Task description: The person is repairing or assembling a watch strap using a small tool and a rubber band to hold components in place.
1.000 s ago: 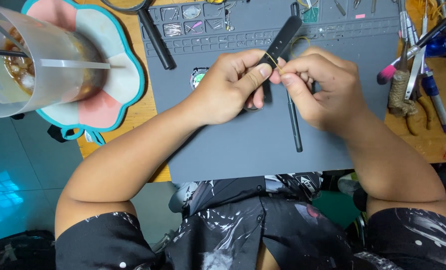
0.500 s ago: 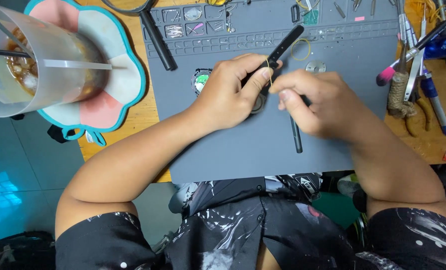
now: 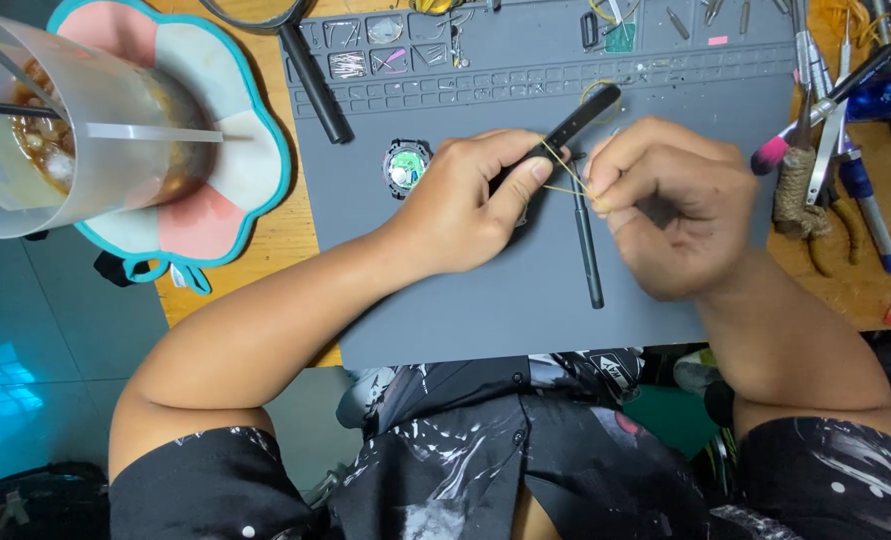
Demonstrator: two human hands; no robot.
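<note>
Hands, two: left hand (image 3: 465, 200) grip clamps one black strap (image 3: 565, 130), right hand (image 3: 675, 200) pinches one yellow thread (image 3: 565, 165).

A warm-toned wooden workbench (image 3: 270, 235) stands over a smooth teal-grey floor (image 3: 55, 330), seen from directly above. A pale blue patch of reflected light (image 3: 0, 385) falls on the floor at lower left. Even, soft lighting covers the bench; no walls or windows are visible.

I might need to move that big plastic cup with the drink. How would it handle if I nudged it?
The plastic cup looks tall and part full, so probably top-heavy and apt to tip. Its thin clear wall likely flexes under a squeeze.
</note>
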